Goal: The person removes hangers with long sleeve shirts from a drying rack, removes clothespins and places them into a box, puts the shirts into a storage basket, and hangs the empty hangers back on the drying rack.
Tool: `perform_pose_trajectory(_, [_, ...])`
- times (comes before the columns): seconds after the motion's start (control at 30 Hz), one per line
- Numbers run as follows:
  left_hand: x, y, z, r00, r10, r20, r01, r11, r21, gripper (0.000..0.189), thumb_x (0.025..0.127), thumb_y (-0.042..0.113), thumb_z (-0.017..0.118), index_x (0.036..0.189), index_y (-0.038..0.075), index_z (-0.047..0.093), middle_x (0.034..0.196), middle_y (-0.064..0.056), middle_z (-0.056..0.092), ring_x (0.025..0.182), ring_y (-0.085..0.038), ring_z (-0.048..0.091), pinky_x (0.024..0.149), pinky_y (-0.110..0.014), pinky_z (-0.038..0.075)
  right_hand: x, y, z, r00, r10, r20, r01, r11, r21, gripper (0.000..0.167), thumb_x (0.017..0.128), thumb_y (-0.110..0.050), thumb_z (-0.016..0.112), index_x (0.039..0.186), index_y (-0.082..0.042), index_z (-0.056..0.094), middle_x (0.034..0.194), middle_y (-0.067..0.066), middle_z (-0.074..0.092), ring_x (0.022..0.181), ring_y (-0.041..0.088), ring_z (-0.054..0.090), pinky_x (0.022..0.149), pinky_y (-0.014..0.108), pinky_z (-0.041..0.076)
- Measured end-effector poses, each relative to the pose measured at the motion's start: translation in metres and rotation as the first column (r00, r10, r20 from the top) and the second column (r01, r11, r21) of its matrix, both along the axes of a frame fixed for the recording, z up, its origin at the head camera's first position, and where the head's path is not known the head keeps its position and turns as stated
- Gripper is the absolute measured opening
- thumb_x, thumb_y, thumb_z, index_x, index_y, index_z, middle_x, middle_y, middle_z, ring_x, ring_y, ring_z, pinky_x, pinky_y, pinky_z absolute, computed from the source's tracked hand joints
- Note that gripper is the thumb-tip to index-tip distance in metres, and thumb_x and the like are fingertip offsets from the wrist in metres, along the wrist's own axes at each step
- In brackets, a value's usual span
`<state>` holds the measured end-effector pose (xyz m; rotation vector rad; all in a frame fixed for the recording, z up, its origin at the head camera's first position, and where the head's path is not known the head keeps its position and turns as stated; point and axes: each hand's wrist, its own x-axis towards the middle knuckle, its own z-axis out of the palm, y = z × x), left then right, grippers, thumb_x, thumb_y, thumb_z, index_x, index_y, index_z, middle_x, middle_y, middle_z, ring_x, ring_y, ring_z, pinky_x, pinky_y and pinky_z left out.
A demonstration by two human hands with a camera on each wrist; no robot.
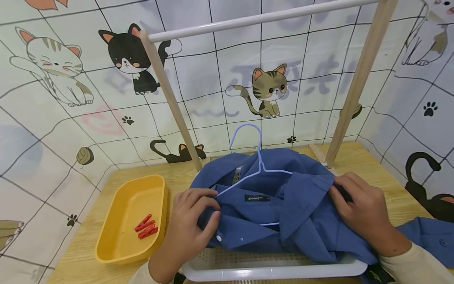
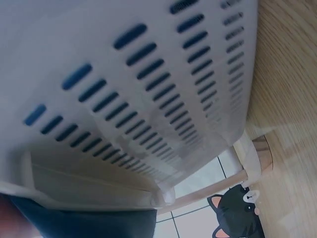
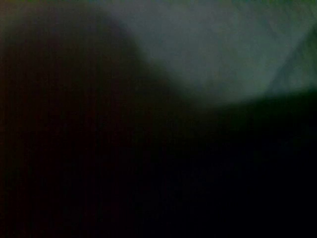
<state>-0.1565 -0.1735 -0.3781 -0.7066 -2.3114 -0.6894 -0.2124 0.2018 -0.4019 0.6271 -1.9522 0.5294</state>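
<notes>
A blue button shirt [image 1: 248,211] with a dark neck label lies heaped over a white basket [image 1: 276,273]. Its collar area faces up, and a thin lavender hanger [image 1: 261,159] is partly inside, hook upward. My left hand [image 1: 193,221] grips the shirt at its left shoulder, fingertips by the hanger's left arm. On the opposite side, my right hand [image 1: 363,209] pinches the shirt's cloth near the right shoulder. That end of the hanger is covered by cloth. In the left wrist view appears the slotted basket wall [image 2: 163,119]; the right wrist view is too dark to make out.
Left of the basket, a yellow tray [image 1: 122,205] holds several red clothespins [image 1: 146,227]. Behind stands a wooden rack with a white crossbar [image 1: 262,18], against a cat-print backdrop [image 1: 198,71]. A blue sleeve [image 1: 430,236] trails over the table at right.
</notes>
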Motion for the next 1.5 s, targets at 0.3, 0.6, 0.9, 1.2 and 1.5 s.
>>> perform_pose_trajectory(0.3, [0.003, 0.004, 0.002, 0.985, 0.159, 0.065, -0.158, 0.987, -0.022, 0.018, 0.081, 0.019, 0.080, 0.085, 0.022, 0.063, 0.119, -0.004, 0.060, 0.113, -0.026, 0.056, 0.093, -0.045, 0.041, 0.000, 0.001, 0.001, 1.000, -0.012, -0.005, 0.012, 1.000, -0.025, 0.056, 0.103, -0.042, 0.045, 0.081, 0.003, 0.068, 0.073, 0.013, 0.063, 0.054, 0.018, 0.055, 0.051, 0.027, 0.045])
perform_pose_trajectory(0.6, [-0.003, -0.003, 0.006, 0.950, 0.279, 0.138, -0.275, 0.960, -0.052, 0.047, 0.084, 0.019, 0.077, 0.126, 0.016, 0.057, 0.122, -0.008, 0.062, 0.113, -0.029, 0.061, 0.097, -0.048, 0.049, -0.001, 0.004, 0.002, 1.000, 0.016, -0.009, -0.016, 0.999, -0.046, 0.055, 0.102, -0.042, 0.046, 0.079, 0.002, 0.068, 0.072, 0.012, 0.064, 0.055, 0.017, 0.055, 0.057, 0.018, 0.044])
perform_pose_trajectory(0.9, [-0.005, -0.010, 0.006, 0.869, 0.442, 0.222, -0.406, 0.894, -0.191, 0.050, 0.087, 0.028, 0.070, 0.135, 0.022, 0.057, 0.119, -0.006, 0.068, 0.089, -0.029, 0.068, 0.074, -0.047, 0.057, -0.003, 0.005, 0.003, 0.998, 0.033, -0.045, -0.036, 0.998, -0.060, 0.055, 0.102, -0.042, 0.048, 0.077, 0.003, 0.067, 0.069, 0.014, 0.062, 0.052, 0.018, 0.052, 0.053, 0.020, 0.042])
perform_pose_trajectory(1.2, [-0.005, -0.012, 0.006, 0.893, 0.409, 0.186, -0.390, 0.912, -0.129, 0.049, 0.089, 0.019, 0.071, 0.136, 0.021, 0.058, 0.126, -0.008, 0.067, 0.099, -0.030, 0.072, 0.077, -0.050, 0.059, -0.001, 0.004, 0.006, 0.996, 0.040, -0.075, -0.048, 0.993, -0.109, 0.059, 0.102, -0.045, 0.049, 0.076, 0.005, 0.067, 0.068, 0.016, 0.063, 0.054, 0.022, 0.053, 0.062, 0.015, 0.041])
perform_pose_trajectory(1.5, [-0.003, -0.014, 0.006, 0.937, 0.334, 0.105, -0.337, 0.941, 0.010, 0.050, 0.088, 0.006, 0.068, 0.136, 0.020, 0.060, 0.122, -0.007, 0.067, 0.106, -0.025, 0.070, 0.090, -0.046, 0.057, -0.001, 0.004, 0.007, 0.997, 0.071, -0.043, -0.077, 0.986, -0.151, 0.061, 0.100, -0.047, 0.051, 0.078, 0.007, 0.067, 0.070, 0.018, 0.063, 0.065, 0.009, 0.054, 0.078, 0.005, 0.037])
